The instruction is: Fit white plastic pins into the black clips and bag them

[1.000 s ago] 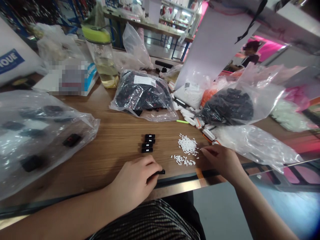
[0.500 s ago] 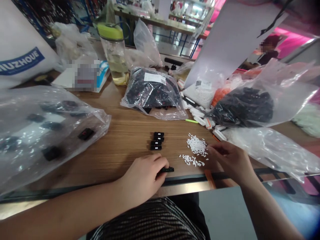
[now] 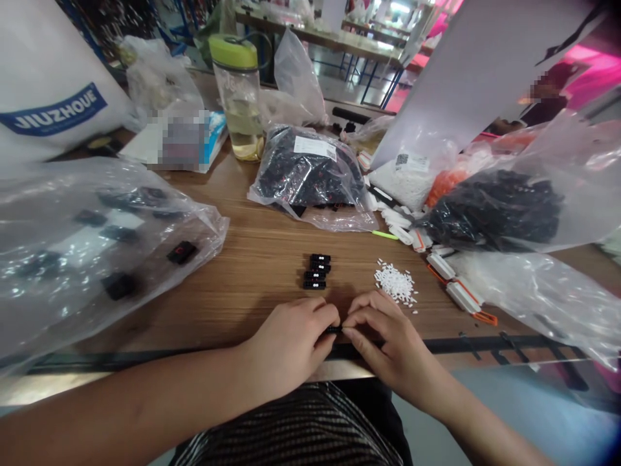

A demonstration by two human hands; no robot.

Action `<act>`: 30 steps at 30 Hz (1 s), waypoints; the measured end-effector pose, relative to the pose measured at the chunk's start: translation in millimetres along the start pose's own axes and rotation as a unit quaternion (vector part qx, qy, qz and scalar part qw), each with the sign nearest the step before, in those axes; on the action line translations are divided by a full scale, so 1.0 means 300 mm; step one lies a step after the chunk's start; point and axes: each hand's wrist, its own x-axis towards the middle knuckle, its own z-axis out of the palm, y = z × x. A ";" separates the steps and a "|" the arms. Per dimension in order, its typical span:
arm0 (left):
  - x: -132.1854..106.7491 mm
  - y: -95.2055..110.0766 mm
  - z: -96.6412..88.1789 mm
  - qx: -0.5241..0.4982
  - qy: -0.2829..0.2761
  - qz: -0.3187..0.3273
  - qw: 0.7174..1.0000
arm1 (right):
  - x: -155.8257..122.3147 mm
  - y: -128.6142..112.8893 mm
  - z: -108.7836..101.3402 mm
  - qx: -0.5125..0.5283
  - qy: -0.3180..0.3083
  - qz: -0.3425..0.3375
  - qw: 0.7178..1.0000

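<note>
Near the table's front edge, my left hand grips a small black connector housing, only a short part of which shows between the fingers. My right hand has thumb and forefinger pinched together at the housing's right end. Whatever is in that pinch is too small or hidden to make out. Just beyond the hands, several similar black connector housings with paired white dots lie stacked in a close column. To their right is a pile of tiny white plastic pieces, partly behind my right hand.
A clear bag of black parts stands at the back middle, beside a green-lidded bottle. Another clear bag spreads over the left side. At right lie a bag of dark parts and white-and-orange pieces.
My right hand has come left from the white pile to the housing in my left hand. Nearer loose white pieces are now hidden behind it. The view has shifted slightly.
</note>
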 end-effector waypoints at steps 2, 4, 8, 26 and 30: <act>0.001 0.001 -0.001 -0.003 0.001 0.001 1.000 | 0.000 0.000 0.003 -0.003 0.005 -0.002 1.000; 0.003 0.003 -0.003 -0.008 -0.001 0.001 1.000 | -0.001 -0.004 0.007 -0.007 0.010 -0.007 1.000; 0.004 0.006 -0.006 -0.011 -0.003 -0.002 1.000 | -0.001 -0.010 0.013 -0.019 0.009 -0.007 1.000; 0.002 0.004 -0.007 -0.009 -0.002 0.004 1.000 | 0.004 -0.018 0.022 -0.033 0.017 -0.022 0.999; 0.001 0.003 -0.004 -0.011 -0.002 0.005 1.000 | 0.001 -0.012 0.025 -0.041 0.017 -0.023 0.999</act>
